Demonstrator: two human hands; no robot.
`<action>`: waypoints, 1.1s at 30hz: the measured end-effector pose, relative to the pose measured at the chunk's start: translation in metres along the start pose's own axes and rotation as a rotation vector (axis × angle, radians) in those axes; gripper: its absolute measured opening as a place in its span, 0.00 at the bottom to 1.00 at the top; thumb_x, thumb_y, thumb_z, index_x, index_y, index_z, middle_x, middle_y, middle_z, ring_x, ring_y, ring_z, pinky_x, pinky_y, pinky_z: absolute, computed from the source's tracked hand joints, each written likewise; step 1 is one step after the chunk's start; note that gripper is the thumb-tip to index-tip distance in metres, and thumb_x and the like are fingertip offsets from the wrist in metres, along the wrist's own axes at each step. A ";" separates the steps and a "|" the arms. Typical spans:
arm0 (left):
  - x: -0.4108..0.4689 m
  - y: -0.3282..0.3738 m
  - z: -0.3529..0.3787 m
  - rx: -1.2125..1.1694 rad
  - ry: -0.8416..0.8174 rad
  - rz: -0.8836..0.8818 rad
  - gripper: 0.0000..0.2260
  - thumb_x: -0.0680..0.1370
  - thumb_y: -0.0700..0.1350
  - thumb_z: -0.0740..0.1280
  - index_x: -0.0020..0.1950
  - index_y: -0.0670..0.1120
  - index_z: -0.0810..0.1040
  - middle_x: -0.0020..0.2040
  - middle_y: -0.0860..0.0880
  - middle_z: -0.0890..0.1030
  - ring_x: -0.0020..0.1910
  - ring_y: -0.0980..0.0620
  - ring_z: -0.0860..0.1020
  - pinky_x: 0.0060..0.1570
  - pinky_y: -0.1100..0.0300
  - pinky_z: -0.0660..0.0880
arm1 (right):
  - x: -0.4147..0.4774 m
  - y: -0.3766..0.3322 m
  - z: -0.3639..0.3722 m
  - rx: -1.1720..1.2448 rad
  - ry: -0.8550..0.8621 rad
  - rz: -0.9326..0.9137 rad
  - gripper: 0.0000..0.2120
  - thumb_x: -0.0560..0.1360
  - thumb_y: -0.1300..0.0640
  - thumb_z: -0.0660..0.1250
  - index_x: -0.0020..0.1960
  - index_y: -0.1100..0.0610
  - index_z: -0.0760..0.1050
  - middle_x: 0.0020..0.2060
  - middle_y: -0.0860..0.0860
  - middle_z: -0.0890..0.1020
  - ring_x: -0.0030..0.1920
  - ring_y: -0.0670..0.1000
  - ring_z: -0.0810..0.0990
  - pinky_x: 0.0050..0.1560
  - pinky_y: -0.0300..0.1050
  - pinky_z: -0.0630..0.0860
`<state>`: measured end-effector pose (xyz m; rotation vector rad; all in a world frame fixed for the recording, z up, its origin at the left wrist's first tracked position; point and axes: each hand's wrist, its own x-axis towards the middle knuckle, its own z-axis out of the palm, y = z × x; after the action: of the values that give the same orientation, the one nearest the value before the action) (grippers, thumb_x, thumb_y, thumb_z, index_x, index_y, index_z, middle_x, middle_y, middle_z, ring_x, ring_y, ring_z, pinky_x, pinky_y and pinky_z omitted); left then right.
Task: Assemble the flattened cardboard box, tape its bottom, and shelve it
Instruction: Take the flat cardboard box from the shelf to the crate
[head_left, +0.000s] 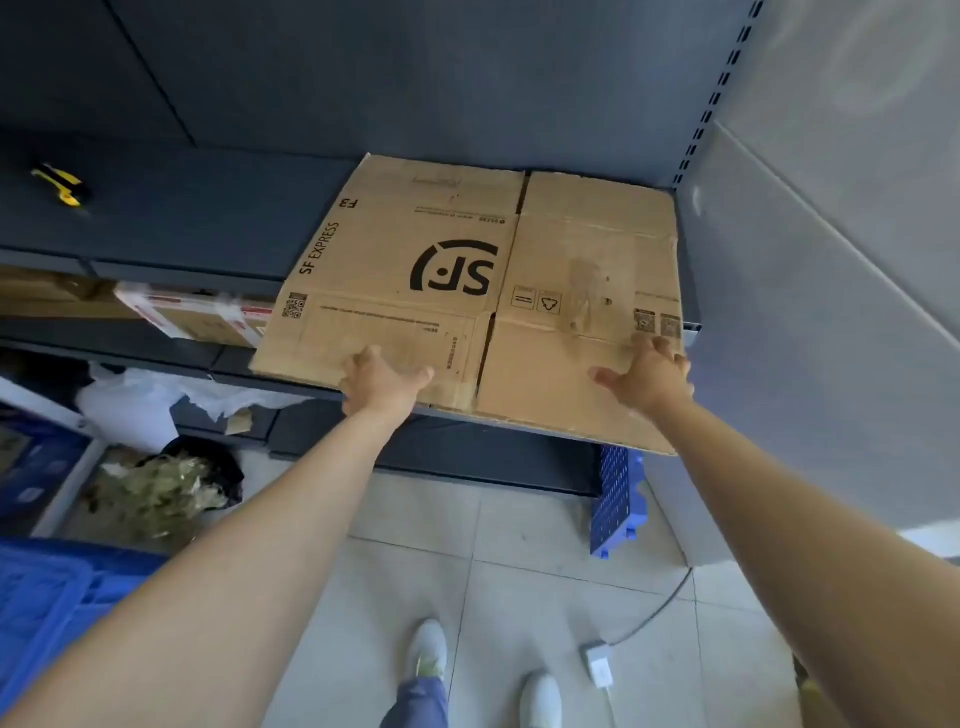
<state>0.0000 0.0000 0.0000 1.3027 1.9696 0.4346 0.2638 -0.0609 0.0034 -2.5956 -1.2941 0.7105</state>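
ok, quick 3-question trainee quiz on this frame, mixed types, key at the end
1. True or false: the cardboard box is already folded open into a box shape.
2. Multiple choice: where is the yellow-and-black tool?
A. on the flattened box
B. on the shelf, far to the left of the box
C. on the floor
3. Short answer: which part of the box do the left hand and right hand rest on?

Key: 1 false, it lies flat. 2 B. 3 the near edge, which overhangs the shelf front.
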 end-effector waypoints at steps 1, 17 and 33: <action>0.003 -0.001 -0.002 -0.048 0.007 -0.066 0.34 0.72 0.52 0.72 0.71 0.42 0.62 0.71 0.42 0.63 0.68 0.39 0.66 0.64 0.42 0.69 | 0.000 -0.001 0.001 0.003 0.012 0.018 0.39 0.74 0.39 0.66 0.76 0.56 0.55 0.76 0.57 0.57 0.74 0.63 0.57 0.70 0.61 0.62; 0.064 -0.004 -0.001 -0.782 0.084 -0.546 0.44 0.60 0.46 0.80 0.72 0.45 0.63 0.70 0.43 0.69 0.65 0.39 0.71 0.62 0.42 0.72 | 0.027 0.004 -0.001 0.440 0.046 0.430 0.45 0.69 0.40 0.70 0.75 0.59 0.52 0.70 0.60 0.64 0.71 0.63 0.64 0.70 0.62 0.65; 0.106 -0.016 -0.064 0.222 0.080 -0.021 0.44 0.73 0.59 0.68 0.78 0.45 0.47 0.78 0.42 0.52 0.76 0.39 0.54 0.71 0.43 0.55 | 0.036 -0.008 0.008 0.485 0.108 0.511 0.42 0.70 0.42 0.70 0.74 0.56 0.54 0.68 0.61 0.63 0.70 0.64 0.61 0.69 0.63 0.65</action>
<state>-0.0802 0.0952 -0.0071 1.4183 2.1442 0.2671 0.2733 -0.0284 -0.0133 -2.4995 -0.3491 0.8157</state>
